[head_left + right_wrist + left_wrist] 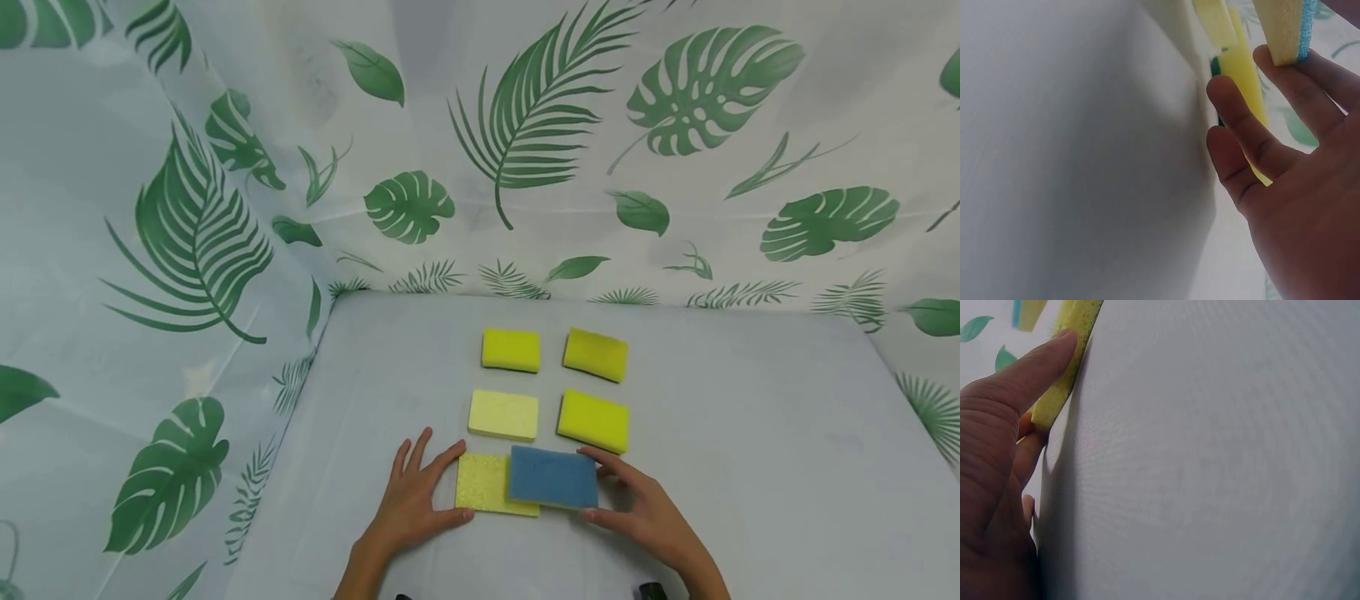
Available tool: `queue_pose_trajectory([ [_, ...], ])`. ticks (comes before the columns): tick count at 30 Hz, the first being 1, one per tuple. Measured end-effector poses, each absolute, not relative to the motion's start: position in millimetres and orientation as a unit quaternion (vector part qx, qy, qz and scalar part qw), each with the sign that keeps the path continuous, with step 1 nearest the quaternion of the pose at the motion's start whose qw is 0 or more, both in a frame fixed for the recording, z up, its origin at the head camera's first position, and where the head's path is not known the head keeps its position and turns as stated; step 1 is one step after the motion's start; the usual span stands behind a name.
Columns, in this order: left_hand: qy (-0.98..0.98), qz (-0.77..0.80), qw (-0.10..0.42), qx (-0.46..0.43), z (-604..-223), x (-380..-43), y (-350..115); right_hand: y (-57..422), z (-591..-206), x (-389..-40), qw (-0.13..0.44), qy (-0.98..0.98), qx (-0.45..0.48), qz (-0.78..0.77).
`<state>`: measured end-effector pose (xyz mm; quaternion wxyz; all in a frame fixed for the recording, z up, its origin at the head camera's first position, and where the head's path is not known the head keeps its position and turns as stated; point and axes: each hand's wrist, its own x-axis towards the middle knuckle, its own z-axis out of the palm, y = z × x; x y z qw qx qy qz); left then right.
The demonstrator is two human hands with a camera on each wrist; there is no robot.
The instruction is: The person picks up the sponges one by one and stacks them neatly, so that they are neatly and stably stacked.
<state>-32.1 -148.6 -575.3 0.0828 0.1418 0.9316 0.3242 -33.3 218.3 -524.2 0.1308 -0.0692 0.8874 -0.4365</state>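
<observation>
A blue-topped sponge (553, 477) lies partly over a pale yellow speckled sponge (483, 483) at the front of the grey table cover (750, 467). My right hand (602, 487) grips the blue sponge by its right end, thumb at the near edge and fingers at the far edge. In the right wrist view that sponge (1285, 28) shows a yellow body with a blue face beside my fingers (1300, 94). My left hand (447, 485) rests flat on the table, with index finger and thumb touching the speckled sponge's left edge. Close up, a straight finger (1029, 369) lies along that sponge (1063, 378).
Beyond the hands, a pale yellow sponge (503, 414) and three bright yellow sponges (511, 349) (596, 354) (593, 420) lie in two rows of two. A leaf-print curtain (525, 150) walls the table at the back and on both sides. Bare cover (787, 500) stretches to the right.
</observation>
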Motion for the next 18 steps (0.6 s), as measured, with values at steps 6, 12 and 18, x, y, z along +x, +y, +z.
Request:
queue_pose_trajectory([
  [6,0.934,0.318,0.082,0.141,-575.2,-32.6,-148.5,203.8,-528.8,-40.5,0.134,0.875,-0.092,-0.457],
  [12,0.932,0.325,0.091,0.132,-573.8,-33.1,-147.9,191.5,-533.0,-43.2,0.131,0.863,-0.117,-0.473],
  [18,0.935,0.318,0.096,0.123,-574.8,-34.2,-147.6,179.8,-539.0,-44.3,0.130,0.855,-0.136,-0.483],
])
